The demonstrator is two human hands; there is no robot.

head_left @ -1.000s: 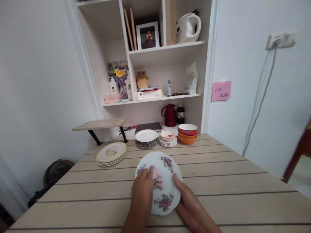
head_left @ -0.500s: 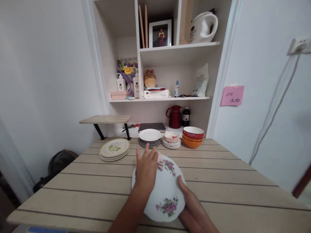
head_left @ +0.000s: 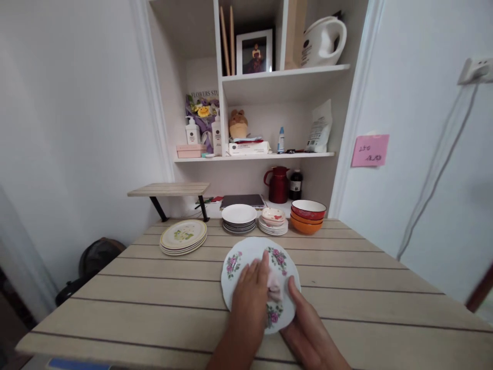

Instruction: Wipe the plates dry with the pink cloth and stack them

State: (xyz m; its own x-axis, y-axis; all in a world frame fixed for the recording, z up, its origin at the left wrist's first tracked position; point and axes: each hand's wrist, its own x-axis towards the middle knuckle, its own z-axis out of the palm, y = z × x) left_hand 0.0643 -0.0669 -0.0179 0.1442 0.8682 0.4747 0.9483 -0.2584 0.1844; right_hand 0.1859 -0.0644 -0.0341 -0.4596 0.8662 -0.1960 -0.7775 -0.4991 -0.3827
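Note:
A white plate (head_left: 246,252) with a scalloped edge and pink-purple flower sprays is tilted toward me above the wooden table. My right hand (head_left: 310,326) grips its lower right rim, thumb on the face and fingers underneath. On the plate's middle lies my left hand (head_left: 250,293), fingers extended together, pressing a crumpled pale pink cloth (head_left: 273,287) against the surface. Part of the cloth is hidden under that hand.
Along the table's back stand yellow-rimmed plates (head_left: 184,235), white-topped plates (head_left: 239,214), small dishes (head_left: 273,221) and red and orange bowls (head_left: 307,218). A low wooden riser (head_left: 169,190) stands back left. Behind are a red jug (head_left: 278,186) and shelves (head_left: 254,157).
My left hand and the cloth have moved from the plate's upper left down toward its middle. The plate has shifted slightly right and up, with my right hand still on its rim.

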